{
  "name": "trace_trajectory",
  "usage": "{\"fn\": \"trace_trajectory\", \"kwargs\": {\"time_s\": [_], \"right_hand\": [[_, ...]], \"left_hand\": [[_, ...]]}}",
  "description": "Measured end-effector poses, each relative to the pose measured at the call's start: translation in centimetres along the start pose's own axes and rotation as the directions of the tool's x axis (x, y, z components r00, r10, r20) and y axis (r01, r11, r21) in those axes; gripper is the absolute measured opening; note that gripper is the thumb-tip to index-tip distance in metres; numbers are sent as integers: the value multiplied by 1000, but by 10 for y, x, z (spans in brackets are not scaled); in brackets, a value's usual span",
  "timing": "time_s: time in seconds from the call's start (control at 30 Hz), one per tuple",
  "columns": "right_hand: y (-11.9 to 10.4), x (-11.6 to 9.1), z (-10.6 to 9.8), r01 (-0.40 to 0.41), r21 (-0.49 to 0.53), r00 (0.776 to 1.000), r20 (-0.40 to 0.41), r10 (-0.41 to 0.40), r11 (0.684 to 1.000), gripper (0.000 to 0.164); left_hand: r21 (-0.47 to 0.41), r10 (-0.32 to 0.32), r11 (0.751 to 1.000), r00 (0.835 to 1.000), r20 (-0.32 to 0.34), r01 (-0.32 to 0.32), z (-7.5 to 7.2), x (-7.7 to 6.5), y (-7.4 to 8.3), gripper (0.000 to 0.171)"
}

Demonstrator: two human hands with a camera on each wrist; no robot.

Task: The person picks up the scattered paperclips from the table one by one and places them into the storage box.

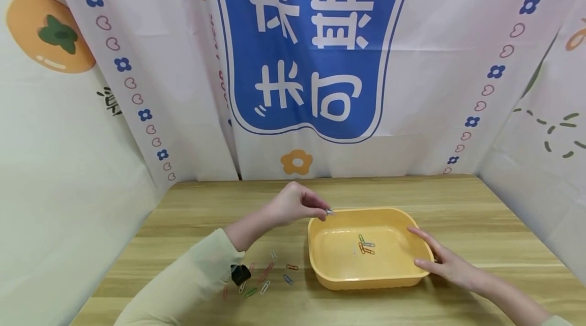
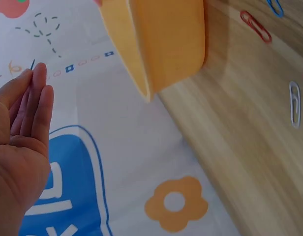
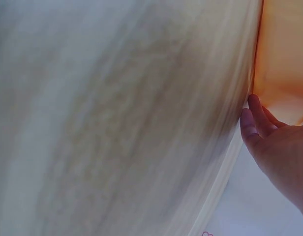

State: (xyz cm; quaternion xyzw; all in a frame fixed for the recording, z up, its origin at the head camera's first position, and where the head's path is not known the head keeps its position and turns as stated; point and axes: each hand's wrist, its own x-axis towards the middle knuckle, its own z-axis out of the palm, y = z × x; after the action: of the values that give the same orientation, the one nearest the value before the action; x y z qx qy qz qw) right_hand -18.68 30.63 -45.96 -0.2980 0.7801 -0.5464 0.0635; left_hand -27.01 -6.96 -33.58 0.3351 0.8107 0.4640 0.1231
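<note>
My left hand point(image 1: 299, 204) is raised above the left back corner of a yellow plastic basin point(image 1: 371, 283), pinching a small bluish paper clip point(image 1: 329, 211) between thumb and fingertips. In the left wrist view only the thin tip of that paper clip point(image 2: 33, 64) shows above the fingers. My right hand point(image 1: 446, 265) grips the basin at its right end, thumb at the rim and other fingers around the outer wall. From the right wrist, the hand point(image 3: 279, 142) is seen against the basin's side point(image 3: 284, 54). On the basin floor lie several coloured paper clips point(image 1: 366, 248).
Left of the basin, more loose paper clips are scattered on the wooden table point(image 1: 476, 224), among them a blue one point(image 1: 287, 279), a green one point(image 1: 250, 293) and a white one point(image 1: 265, 287). Printed cloth point(image 1: 421, 112) hangs behind the table and at both sides.
</note>
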Motion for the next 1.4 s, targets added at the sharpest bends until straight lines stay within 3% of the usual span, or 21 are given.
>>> {"fn": "trace_trajectory", "kwargs": {"time_s": [0.2,0.5,0.9,1.23,1.4], "right_hand": [[0,0,0,-16,-2,1000,-13,16,1000,64],[2,1,0,10,-15,1000,-6,-10,1000,65],[4,0,2,24,-31,999,-23,-24,999,66],[5,-1,0,22,-8,1000,-5,-22,1000,67],[5,0,1,36,-25,999,-13,-36,999,66]], "left_hand": [[39,-24,999,999,49,22,21,15,-9,6],[125,-6,992,995,102,-7,48,31,-26,5],[266,6,962,979,205,-62,62,49,-30,4],[285,32,952,962,271,-111,73,52,-34,6],[327,52,933,955,291,-150,74,53,-35,4]]}}
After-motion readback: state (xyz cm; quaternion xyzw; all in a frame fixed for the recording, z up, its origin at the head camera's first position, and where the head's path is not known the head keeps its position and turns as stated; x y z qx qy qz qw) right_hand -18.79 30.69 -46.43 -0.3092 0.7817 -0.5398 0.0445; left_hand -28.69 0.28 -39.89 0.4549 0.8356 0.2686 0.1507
